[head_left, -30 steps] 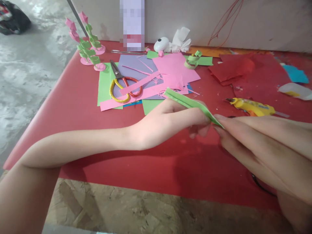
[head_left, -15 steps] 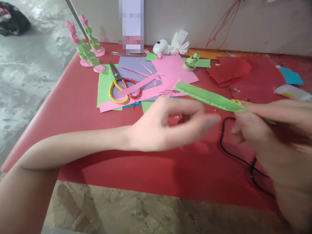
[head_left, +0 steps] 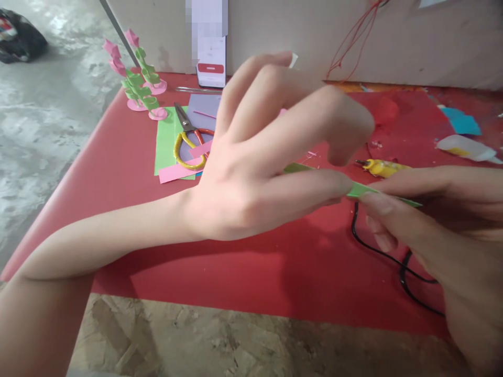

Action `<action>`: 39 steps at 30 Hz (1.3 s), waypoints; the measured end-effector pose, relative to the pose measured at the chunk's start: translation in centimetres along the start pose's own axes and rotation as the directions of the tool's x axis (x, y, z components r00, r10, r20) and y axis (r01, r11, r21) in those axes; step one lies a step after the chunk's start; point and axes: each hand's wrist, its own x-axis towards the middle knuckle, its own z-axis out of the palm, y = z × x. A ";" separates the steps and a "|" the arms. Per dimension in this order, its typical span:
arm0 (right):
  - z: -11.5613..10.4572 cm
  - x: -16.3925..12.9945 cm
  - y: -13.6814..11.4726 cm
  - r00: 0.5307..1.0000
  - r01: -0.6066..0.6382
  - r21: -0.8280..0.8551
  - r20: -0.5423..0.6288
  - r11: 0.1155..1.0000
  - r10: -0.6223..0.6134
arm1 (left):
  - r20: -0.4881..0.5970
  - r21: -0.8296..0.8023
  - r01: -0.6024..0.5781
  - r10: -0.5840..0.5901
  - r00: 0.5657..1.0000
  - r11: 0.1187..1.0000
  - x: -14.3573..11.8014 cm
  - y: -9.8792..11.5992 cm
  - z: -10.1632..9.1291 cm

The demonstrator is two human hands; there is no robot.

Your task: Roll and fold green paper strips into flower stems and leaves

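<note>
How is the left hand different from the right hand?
The left hand spreads most fingers wide and high; the right hand keeps its fingers together and low. The left hand reaches in from the left, the right hand from the right. Both pinch the same green paper strip above the red table.

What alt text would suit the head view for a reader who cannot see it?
Both hands, the left hand and right hand, pinch a folded green paper strip above a red table. Scissors, a yellow glue gun and paper flowers lie behind.
</note>
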 end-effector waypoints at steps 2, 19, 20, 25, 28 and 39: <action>0.0 -0.1 0.0 0.994 -0.106 0.058 0.023 0.993 0.105 | 0.000 -0.008 -0.018 0.018 1.000 1.000 -0.1 -0.2 0.1; 0.0 0.2 -0.3 0.987 -0.143 0.090 0.087 0.986 0.135 | -0.246 0.372 -0.351 0.456 0.855 0.859 -0.9 -2.0 1.5; 0.0 0.2 -0.3 0.988 -0.136 0.104 0.086 0.985 0.128 | -0.244 0.378 -0.352 0.459 0.854 0.856 -0.9 -2.1 1.6; 0.6 0.7 -0.3 0.997 -0.018 0.205 0.073 0.979 0.003 | -0.237 0.365 -0.375 0.474 0.848 0.852 -0.8 -2.3 1.6; 0.8 1.0 -0.3 0.995 0.066 0.212 0.059 0.975 -0.081 | -0.181 0.318 -0.392 0.461 0.869 0.863 -0.8 -2.1 1.2; 0.6 1.1 -0.5 0.980 0.173 0.140 0.071 0.975 -0.184 | -0.080 0.097 -0.193 0.201 0.976 0.976 -1.0 -1.3 0.6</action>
